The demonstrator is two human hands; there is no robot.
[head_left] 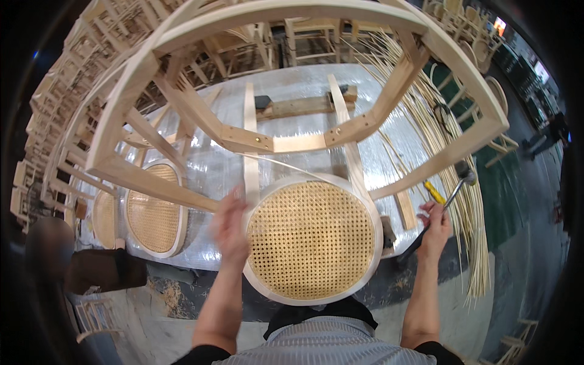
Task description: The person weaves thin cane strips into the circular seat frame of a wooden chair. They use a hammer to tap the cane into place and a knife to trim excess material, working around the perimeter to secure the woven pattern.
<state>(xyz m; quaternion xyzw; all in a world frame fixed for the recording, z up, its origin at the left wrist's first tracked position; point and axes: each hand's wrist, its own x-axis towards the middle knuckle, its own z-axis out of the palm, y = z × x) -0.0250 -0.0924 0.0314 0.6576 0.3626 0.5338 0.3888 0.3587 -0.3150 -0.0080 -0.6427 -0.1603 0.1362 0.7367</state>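
A round cane-webbed chair back (313, 240) in a pale wooden ring faces me, joined to an unfinished chair frame (298, 144) lying on the table. My left hand (231, 228) is beside the ring's left edge. Motion smears its fingers, so I cannot make out whether it holds anything. At the right, my right hand (434, 228) grips a hammer (455, 191) with a metal head, its dark handle end pointing down toward me. Just beyond that hand lies a yellow-handled tool (434, 191). A thin pale cane strip (292, 165) runs loose above the ring's top edge.
Long cane strips (468, 225) spread along the right side of the plastic-covered table (292, 131). More round cane backs (152, 207) stand at the left, near another person (103, 271). A wooden block (298, 108) lies under the frame. Stacked chair frames (79, 91) fill the background.
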